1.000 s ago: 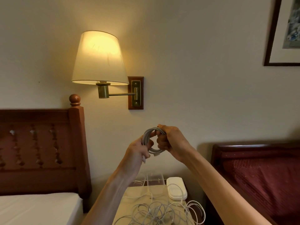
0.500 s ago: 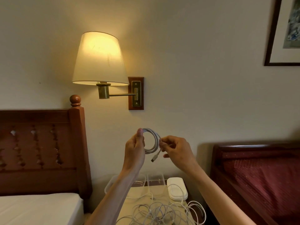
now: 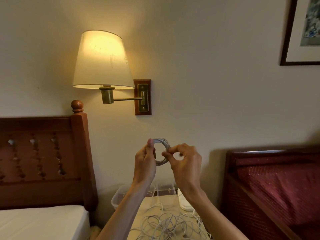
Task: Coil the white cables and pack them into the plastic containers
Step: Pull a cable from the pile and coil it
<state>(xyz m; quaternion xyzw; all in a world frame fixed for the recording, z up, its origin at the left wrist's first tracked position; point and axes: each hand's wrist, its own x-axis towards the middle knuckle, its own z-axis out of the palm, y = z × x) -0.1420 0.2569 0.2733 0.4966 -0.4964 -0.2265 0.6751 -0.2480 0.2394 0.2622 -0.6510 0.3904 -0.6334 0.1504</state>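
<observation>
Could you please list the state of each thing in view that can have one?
Coiled white cable: wound into a ring, held up in the air.
Left hand: gripping the coil's left side.
Right hand: pinching the coil's right side.
Loose white cables: tangled on the nightstand.
Plastic containers: open, on the nightstand.
Wall lamp: lit.

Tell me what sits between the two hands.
Head view: the coiled white cable, gripped by the left hand and pinched by the right hand.
</observation>
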